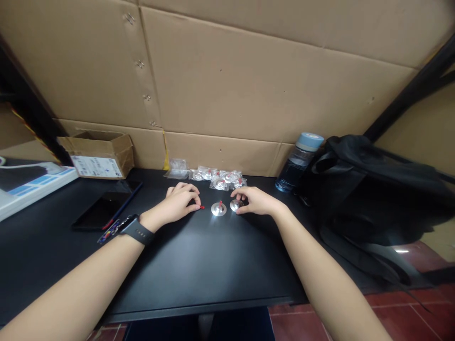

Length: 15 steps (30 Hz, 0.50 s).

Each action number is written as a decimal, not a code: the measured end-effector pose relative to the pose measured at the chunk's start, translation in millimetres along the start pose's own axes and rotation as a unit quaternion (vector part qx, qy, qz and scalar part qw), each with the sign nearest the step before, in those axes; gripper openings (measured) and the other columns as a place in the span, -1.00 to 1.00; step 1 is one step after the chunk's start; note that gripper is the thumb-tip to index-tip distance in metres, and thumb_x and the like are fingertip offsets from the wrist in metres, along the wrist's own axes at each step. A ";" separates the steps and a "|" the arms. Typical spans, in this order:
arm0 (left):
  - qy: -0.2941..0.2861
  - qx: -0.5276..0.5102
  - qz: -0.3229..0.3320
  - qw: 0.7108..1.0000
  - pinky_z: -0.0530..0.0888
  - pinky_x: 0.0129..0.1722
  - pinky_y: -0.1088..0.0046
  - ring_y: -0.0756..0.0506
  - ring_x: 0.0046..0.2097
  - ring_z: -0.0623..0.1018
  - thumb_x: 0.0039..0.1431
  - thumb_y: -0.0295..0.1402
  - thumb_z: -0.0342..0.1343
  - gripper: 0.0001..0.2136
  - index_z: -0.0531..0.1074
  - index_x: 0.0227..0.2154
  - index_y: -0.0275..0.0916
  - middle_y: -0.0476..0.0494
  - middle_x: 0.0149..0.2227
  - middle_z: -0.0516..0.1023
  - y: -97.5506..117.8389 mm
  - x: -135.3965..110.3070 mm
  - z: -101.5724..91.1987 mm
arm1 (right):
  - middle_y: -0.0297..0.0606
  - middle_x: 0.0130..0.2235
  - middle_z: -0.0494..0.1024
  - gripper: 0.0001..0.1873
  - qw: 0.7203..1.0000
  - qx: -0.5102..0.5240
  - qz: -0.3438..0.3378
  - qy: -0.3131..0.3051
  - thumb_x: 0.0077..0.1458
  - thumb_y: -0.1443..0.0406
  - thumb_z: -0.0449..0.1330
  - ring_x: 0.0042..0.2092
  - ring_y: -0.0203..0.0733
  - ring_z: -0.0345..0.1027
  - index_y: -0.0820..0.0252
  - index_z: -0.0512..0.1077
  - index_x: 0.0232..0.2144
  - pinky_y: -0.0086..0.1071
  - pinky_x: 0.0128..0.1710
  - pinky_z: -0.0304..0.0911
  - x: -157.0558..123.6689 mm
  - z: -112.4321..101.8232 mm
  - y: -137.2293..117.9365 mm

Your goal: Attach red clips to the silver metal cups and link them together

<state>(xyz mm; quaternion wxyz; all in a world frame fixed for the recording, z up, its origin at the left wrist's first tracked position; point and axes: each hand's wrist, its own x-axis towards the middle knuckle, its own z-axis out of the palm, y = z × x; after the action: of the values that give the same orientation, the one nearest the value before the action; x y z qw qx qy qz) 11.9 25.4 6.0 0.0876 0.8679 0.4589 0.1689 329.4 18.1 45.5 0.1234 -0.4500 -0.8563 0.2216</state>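
My left hand [179,202] rests on the black table with thumb and forefinger pinched at a small red loop [202,207]. Whether anything more sits under those fingers is hidden. To its right, a shiny round finger cymbal [218,210] lies dome up, a red loop standing at its centre. My right hand [253,201] grips a second silver finger cymbal [235,205] by its edge, between thumb and fingers, tilted close to the tabletop. Behind both hands lie several more cymbals in clear plastic bags [220,179], with red loops showing.
A flat clear bag [177,168] lies by the cardboard wall [231,85]. At left are an open cardboard box [101,154], a dark tablet [108,206] and a white power strip [39,189]. A water bottle [297,161] and black backpack [377,189] stand at right.
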 end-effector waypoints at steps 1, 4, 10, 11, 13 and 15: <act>-0.002 -0.002 0.008 1.000 0.24 0.01 0.13 -0.29 0.14 0.34 0.26 -0.21 0.18 -0.89 0.58 -0.31 -0.03 -0.08 0.05 0.50 1.6 -0.9 0.7 | -0.29 -0.23 0.56 -0.48 1.000 0.006 -0.001 0.000 -0.10 0.29 0.47 -0.22 -0.19 0.45 0.15 0.52 -0.03 -0.39 -0.22 0.29 1.0 1.7 0.1; 0.008 0.000 0.040 0.999 0.23 0.01 0.17 -0.26 0.13 0.35 0.31 -0.23 0.11 -0.85 0.56 -0.30 -0.09 -0.11 0.04 0.50 3.9 -3.0 3.0 | -0.34 -0.26 0.54 -0.46 1.000 0.010 -0.020 0.012 -0.13 0.37 0.43 -0.27 -0.23 0.44 0.14 0.50 -0.03 -0.40 -0.25 0.28 2.6 5.6 -0.8; 0.050 0.005 0.064 0.997 0.19 -0.02 0.19 -0.24 0.10 0.37 0.36 -0.24 0.05 -0.82 0.50 -0.32 -0.13 -0.12 -0.06 0.57 6.6 -2.1 1.3 | -0.34 -0.24 0.54 -0.44 0.996 -0.020 -0.060 0.062 -0.20 0.44 0.38 -0.32 -0.26 0.41 0.13 0.50 -0.05 -0.38 -0.24 0.30 1.9 8.1 -9.5; 0.057 0.000 0.058 0.997 0.19 -0.03 0.20 -0.23 0.08 0.39 0.36 -0.24 0.04 -0.83 0.49 -0.30 -0.13 -0.12 -0.08 0.58 8.4 -1.7 -1.1 | -0.34 -0.23 0.54 -0.44 0.995 -0.016 -0.065 0.070 -0.19 0.43 0.38 -0.31 -0.26 0.41 0.13 0.50 -0.05 -0.38 -0.23 0.30 1.7 8.0 -11.1; 0.070 -0.012 0.046 0.996 0.18 -0.04 0.23 -0.20 0.01 0.45 0.39 -0.25 0.00 -0.83 0.47 -0.25 -0.13 -0.09 -0.14 0.60 13.2 -1.2 -7.2 | -0.32 -0.22 0.54 -0.46 0.992 -0.002 -0.079 0.095 -0.18 0.43 0.38 -0.28 -0.24 0.42 0.13 0.50 -0.06 -0.38 -0.23 0.31 1.7 7.4 -14.1; 0.077 -0.026 0.040 0.996 0.17 -0.06 0.25 -0.14 -0.12 0.52 0.41 -0.25 -0.02 -0.81 0.47 -0.22 -0.13 -0.05 -0.19 0.62 18.3 -1.2 -13.3 | -0.30 -0.21 0.54 -0.49 0.988 0.010 -0.094 0.121 -0.18 0.43 0.37 -0.24 -0.22 0.43 0.14 0.51 -0.08 -0.38 -0.22 0.31 1.9 6.9 -16.9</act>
<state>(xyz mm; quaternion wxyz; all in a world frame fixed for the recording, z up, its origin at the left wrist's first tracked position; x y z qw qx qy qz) 20.4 14.1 23.7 0.0673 0.8672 0.4250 0.2506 313.5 9.4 47.7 0.2506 -0.3894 -0.8715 0.1615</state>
